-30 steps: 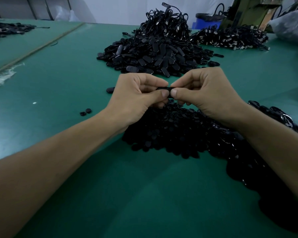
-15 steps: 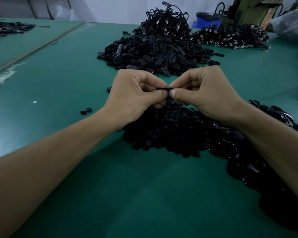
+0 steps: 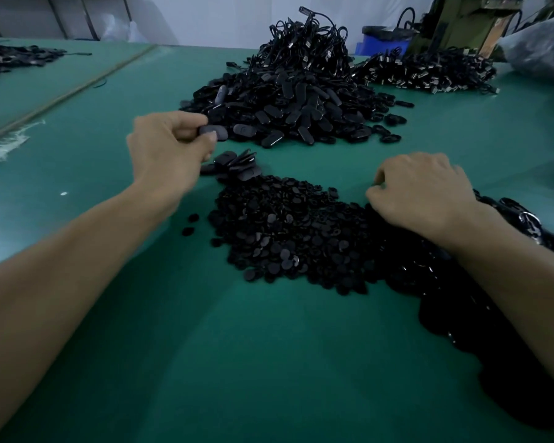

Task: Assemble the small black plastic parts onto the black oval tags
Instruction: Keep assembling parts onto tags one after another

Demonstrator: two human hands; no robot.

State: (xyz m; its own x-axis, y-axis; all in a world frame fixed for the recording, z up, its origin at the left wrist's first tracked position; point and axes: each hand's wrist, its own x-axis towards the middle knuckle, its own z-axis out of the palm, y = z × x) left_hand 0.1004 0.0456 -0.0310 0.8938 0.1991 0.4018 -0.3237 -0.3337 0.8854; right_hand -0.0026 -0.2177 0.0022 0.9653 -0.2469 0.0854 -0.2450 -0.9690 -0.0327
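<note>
No legible text, labels, brands or numbers. Black oval tags (image 3: 285,103) and blue bin (image 3: 381,43), upper right: too blurred to read.

Small-factory assembly workshop, set up for bulk handwork.

Long tables covered in green matting (image 3: 269,362) carry loose heaps: black oval tags (image 3: 288,113), small black plastic parts (image 3: 285,238), looped cords (image 3: 429,71) with metal ends. Behind them stand a blue bin (image 3: 383,43), an olive-green machine (image 3: 461,24) and a filled plastic sack (image 3: 541,49); a second table (image 3: 29,91) at left holds more black stock.

head view | looks forward and down | close over green table (image 3: 269,362)
</note>
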